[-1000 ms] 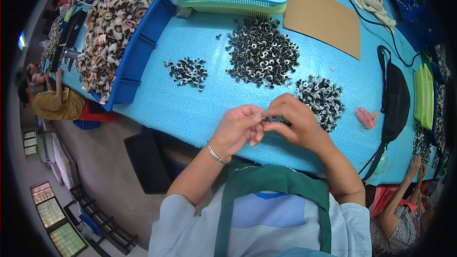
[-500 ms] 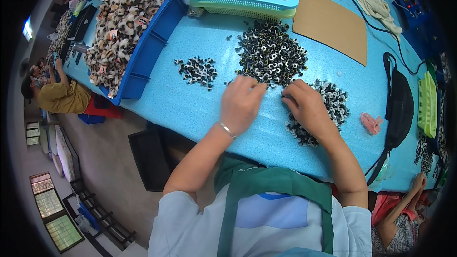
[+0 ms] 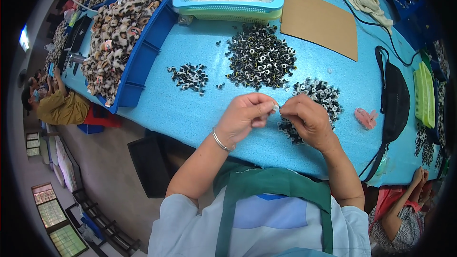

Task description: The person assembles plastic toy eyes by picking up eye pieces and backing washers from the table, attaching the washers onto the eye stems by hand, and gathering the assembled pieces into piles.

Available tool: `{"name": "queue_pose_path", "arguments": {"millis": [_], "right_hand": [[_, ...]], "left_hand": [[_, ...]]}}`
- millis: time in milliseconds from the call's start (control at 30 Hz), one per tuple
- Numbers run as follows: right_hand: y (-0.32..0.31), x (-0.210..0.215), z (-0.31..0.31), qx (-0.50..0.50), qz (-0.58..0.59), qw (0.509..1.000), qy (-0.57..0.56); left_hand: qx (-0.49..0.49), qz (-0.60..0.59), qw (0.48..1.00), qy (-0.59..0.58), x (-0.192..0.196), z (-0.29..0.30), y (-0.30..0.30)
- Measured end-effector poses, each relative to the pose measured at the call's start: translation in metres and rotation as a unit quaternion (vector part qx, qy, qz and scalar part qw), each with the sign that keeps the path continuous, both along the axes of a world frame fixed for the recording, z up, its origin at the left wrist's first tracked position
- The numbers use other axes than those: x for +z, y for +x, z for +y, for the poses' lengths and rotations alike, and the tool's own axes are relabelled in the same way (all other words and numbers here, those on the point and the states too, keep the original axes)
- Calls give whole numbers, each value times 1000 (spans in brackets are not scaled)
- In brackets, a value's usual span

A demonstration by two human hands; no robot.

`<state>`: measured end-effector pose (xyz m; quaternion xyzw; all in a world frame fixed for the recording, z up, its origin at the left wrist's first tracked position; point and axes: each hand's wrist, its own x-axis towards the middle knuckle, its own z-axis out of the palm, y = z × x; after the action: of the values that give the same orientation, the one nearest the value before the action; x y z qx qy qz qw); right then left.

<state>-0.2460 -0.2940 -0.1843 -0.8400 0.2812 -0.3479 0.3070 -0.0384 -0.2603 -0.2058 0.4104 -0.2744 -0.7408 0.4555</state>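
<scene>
Near the table's front edge, my left hand [image 3: 247, 118] and my right hand [image 3: 308, 120] meet fingertip to fingertip. My left thumb and forefinger pinch a small white plastic piece [image 3: 276, 108]. The right fingers are closed on something small and dark, mostly hidden by them. Beyond the hands lies a large pile of small black-and-white plastic pieces [image 3: 261, 59]. A smaller pile of similar pieces [image 3: 189, 77] sits to the left. Under and behind my right hand spreads another pile of black-and-white pieces [image 3: 318, 96].
A blue basket [image 3: 228, 7] of translucent white discs stands at the back. At left is a blue crate [image 3: 145, 57] heaped with spotted plush pieces. Cardboard [image 3: 319, 24], a cloth [image 3: 365, 1], pink crumpled plastic [image 3: 365, 118] and a black waist bag [image 3: 396, 100] lie rightward. Other people sit at both sides.
Both hands have drawn back from the large pile toward me and come together at the fingertips. A small white piece now shows in the left fingers. The whole view has shifted slightly.
</scene>
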Motion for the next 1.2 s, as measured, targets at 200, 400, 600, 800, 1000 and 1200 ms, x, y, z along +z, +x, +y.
{"name": "queue_pose_path", "arguments": {"millis": [200, 400, 600, 800, 1000, 1200], "right_hand": [[2, -7, 11, 40, -4, 999, -33], [2, -5, 14, 65, 26, 994, -82], [5, -3, 23, 25, -12, 1000, -2], [0, 0, 16, 85, -1, 996, 4], [6, 12, 29, 77, 20, 996, 35], [22, 5, 8, 96, 10, 995, 27]], "left_hand": [[0, 236, 961, 143, -16, 19, -10], [-22, 260, 948, 180, -26, 30, -9], [-27, 253, 947, 195, -17, 36, -8], [-61, 269, 943, 184, -15, 40, -10], [-39, 248, 953, 172, -10, 45, -6], [-6, 193, 971, 139, -9, 39, 6]]}}
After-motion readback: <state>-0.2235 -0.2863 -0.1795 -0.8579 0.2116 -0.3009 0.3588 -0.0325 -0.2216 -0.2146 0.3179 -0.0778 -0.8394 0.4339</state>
